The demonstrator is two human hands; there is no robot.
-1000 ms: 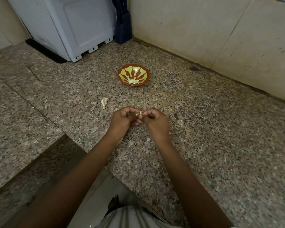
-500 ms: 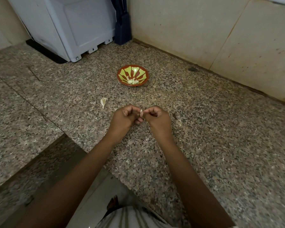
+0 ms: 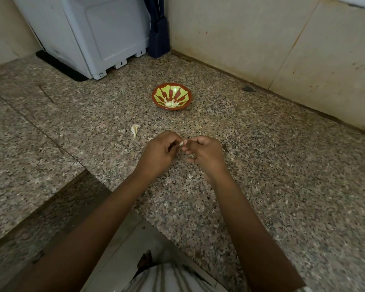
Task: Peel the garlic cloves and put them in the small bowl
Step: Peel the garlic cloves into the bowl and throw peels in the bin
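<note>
My left hand (image 3: 159, 153) and my right hand (image 3: 204, 153) meet above the granite counter, both with curled fingers pinching one small pale garlic clove (image 3: 182, 143) between their fingertips. Most of the clove is hidden by the fingers. Beyond the hands sits the small bowl (image 3: 185, 95), red-brown with yellow-green petal shapes, with a few peeled cloves (image 3: 172, 104) lying at its bottom. An unpeeled clove (image 3: 134, 130) lies on the counter, left of and just beyond my left hand.
A white appliance (image 3: 97, 34) stands at the back left with a dark blue object (image 3: 159, 36) beside it. Tiled walls (image 3: 261, 43) close off the back and right. Small skin scraps (image 3: 232, 159) lie near my right hand. The counter edge (image 3: 122, 199) steps down at front left.
Both hands have kept working at the clove in nearly the same spot, with small finger shifts. The bowl and the loose clove have not moved.
</note>
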